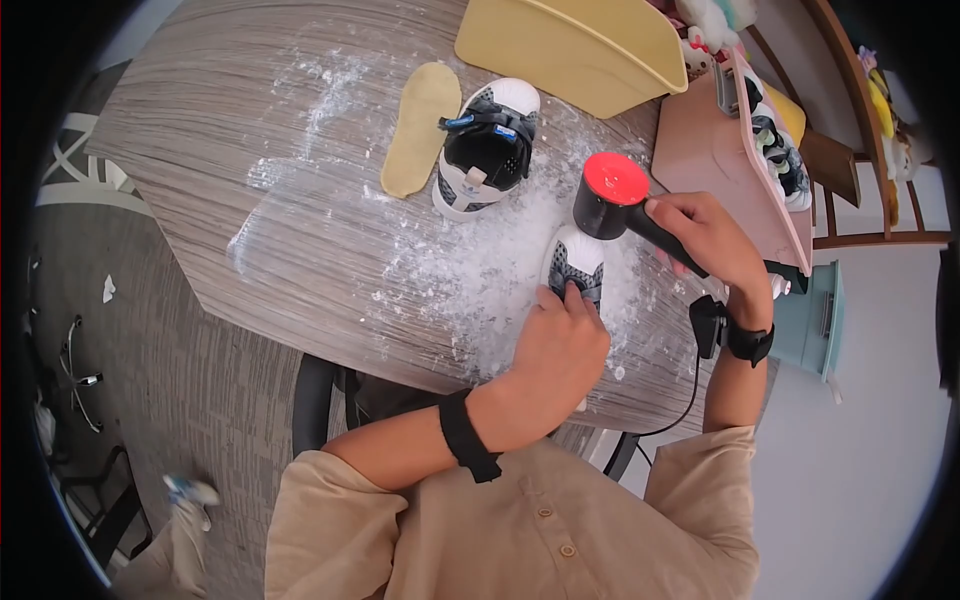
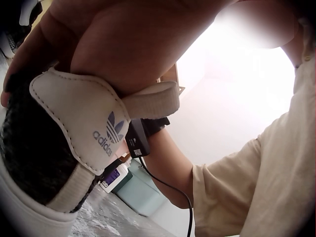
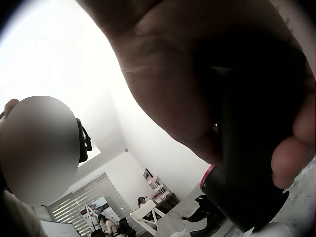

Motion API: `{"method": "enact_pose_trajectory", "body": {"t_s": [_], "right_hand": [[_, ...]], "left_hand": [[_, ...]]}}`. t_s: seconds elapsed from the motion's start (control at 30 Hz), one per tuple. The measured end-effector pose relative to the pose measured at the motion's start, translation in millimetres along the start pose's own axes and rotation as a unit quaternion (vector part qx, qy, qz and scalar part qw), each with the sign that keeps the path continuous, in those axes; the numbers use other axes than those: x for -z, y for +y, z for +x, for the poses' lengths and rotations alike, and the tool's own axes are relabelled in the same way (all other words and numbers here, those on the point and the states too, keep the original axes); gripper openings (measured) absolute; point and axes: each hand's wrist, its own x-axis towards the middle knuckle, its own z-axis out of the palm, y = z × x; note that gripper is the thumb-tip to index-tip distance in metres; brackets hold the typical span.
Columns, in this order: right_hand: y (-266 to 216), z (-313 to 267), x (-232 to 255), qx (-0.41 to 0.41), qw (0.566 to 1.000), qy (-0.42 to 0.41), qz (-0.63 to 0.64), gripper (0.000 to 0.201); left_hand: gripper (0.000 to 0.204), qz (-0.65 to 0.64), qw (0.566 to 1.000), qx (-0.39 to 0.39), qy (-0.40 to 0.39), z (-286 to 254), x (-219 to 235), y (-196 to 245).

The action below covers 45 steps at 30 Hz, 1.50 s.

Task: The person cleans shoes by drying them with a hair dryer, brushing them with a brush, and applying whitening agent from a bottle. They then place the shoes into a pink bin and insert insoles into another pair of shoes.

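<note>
A white and dark grey sneaker (image 1: pixel 575 262) lies on the powdery table, its toe pointing away from me. My left hand (image 1: pixel 562 345) holds it from above, fingers over the strap area. In the left wrist view the sneaker's white heel patch (image 2: pixel 89 118) shows a blue logo, with the palm close over the opening. My right hand (image 1: pixel 705 235) grips the black handle of a handheld device (image 1: pixel 605 205), a cylinder with a red round top. Its lower end is right at the toe. The right wrist view shows fingers wrapped round the handle (image 3: pixel 247 128).
A second sneaker (image 1: pixel 487 150) stands upright beside a yellowish insole (image 1: pixel 422 130). White powder is scattered over the wood-grain table (image 1: pixel 330 260). A yellow bin (image 1: pixel 570 50) stands at the back, a pink bin (image 1: pixel 705 150) at the right. A cable (image 1: pixel 697 390) hangs by my right forearm.
</note>
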Motion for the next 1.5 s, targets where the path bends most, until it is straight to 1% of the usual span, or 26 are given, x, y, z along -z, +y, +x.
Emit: {"method": "enact_pose_trajectory", "body": {"t_s": [0.1,0.2,0.4,0.53,0.63,0.8,0.83,0.93,1.0,1.1,1.33,1.5], "right_hand": [[-4,4,0,-0.014,1.000,0.005,0.022,0.039],[-2,3,2,-0.009,1.000,0.007,0.028,0.040],[-6,11,5,-0.021,1.000,-0.007,0.012,0.039],[-4,11,7,-0.014,1.000,-0.010,-0.007,0.038],[-5,8,7,-0.010,1.000,-0.011,0.001,0.038],[-10,9,3,-0.019,1.000,-0.002,0.008,0.039],[-10,11,3,-0.014,1.000,-0.008,0.004,0.039],[-10,13,4,-0.003,1.000,-0.017,-0.005,0.040],[-12,13,5,0.002,1.000,-0.015,-0.007,0.040],[-19,14,4,-0.003,1.000,-0.021,-0.019,0.040],[-21,18,2,-0.005,0.999,-0.022,-0.028,0.039],[-25,17,1,-0.020,0.999,-0.024,-0.029,0.037]], "left_hand": [[0.033,0.003,1.000,-0.003,0.003,0,0,0],[0.033,0.007,1.000,-0.003,0.008,0,-2,-1],[0.033,0.006,1.000,0.000,-0.001,0,-2,1],[0.033,0.004,1.000,0.000,-0.004,0,-2,0],[0.033,0.012,1.000,0.001,0.014,0,-4,0],[0.032,0.008,1.000,0.004,0.018,0,-5,1],[0.031,0.008,1.000,0.003,0.022,0,-6,1],[0.030,0.005,1.000,0.009,-0.006,1,-1,2],[0.030,0.004,1.000,0.007,0.011,0,-3,1],[0.030,0.009,1.000,0.005,0.015,0,-3,1],[0.030,-0.002,1.000,0.006,0.004,0,-2,1],[0.031,0.006,1.000,0.009,0.010,0,-3,2]]}}
